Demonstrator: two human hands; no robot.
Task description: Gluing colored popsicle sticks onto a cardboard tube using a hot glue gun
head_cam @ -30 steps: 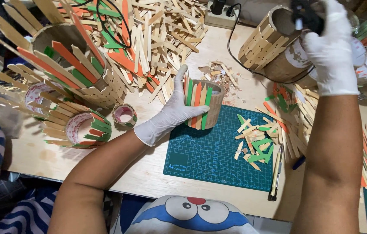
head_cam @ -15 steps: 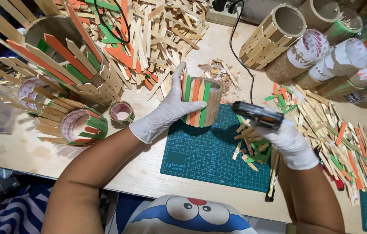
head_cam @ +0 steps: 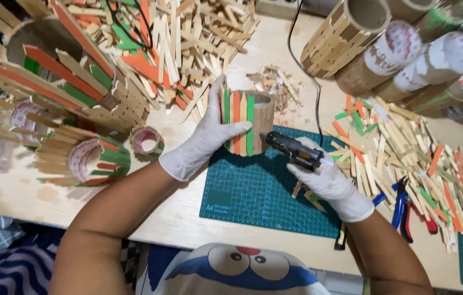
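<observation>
Cardboard tube (head_cam: 254,127) stands gripped in left hand (head_cam: 201,143), right hand (head_cam: 329,183) clutching glue gun (head_cam: 292,150) just beside it

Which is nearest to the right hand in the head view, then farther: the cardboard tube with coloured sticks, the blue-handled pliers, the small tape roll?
From the right hand:
1. Blue-handled pliers, just to its right on the table.
2. Cardboard tube with coloured sticks, up and left, held by the left hand.
3. Small tape roll, far left, beyond the green mat.
</observation>
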